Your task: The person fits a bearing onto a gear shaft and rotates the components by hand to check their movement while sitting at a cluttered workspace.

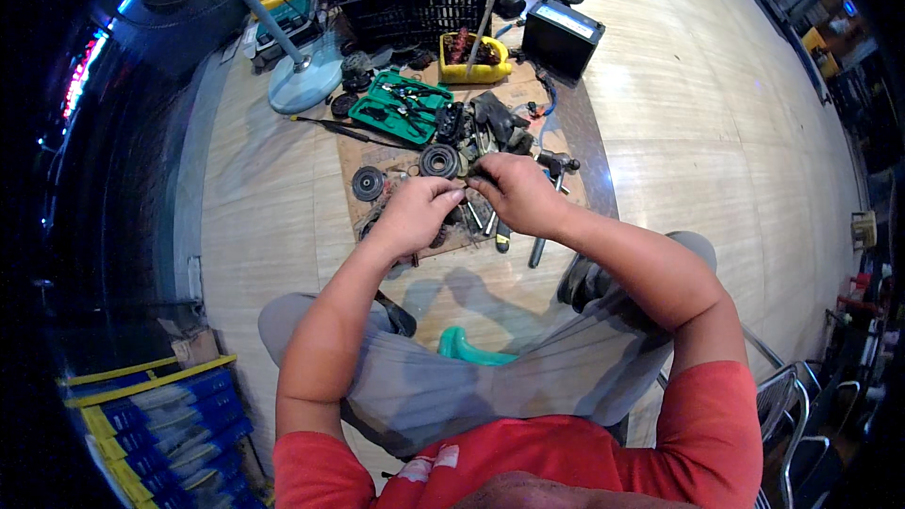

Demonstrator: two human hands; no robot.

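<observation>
My left hand [419, 214] and my right hand [518, 193] meet fingertip to fingertip above a work mat of brown cardboard [556, 139]. Both are closed in a pinch, and whatever lies between the fingers is too small to make out. Just beyond them sits a dark round pulley-like part [438, 161] with a ring-shaped centre. A flatter black disc [368, 183] lies to the left of it. Under and beside my right hand are metal sockets or bits and a yellow-and-black handle [502, 241]. A hammer [558, 164] rests to the right.
Farther back lie an open green tool case [391, 120], a yellow cut-open container [471, 69] with greasy parts, a black battery [563, 41] and black crates [415, 19]. A fan stand's round base [304, 87] is at the left. Blue-and-yellow boxes [174, 429] stand lower left.
</observation>
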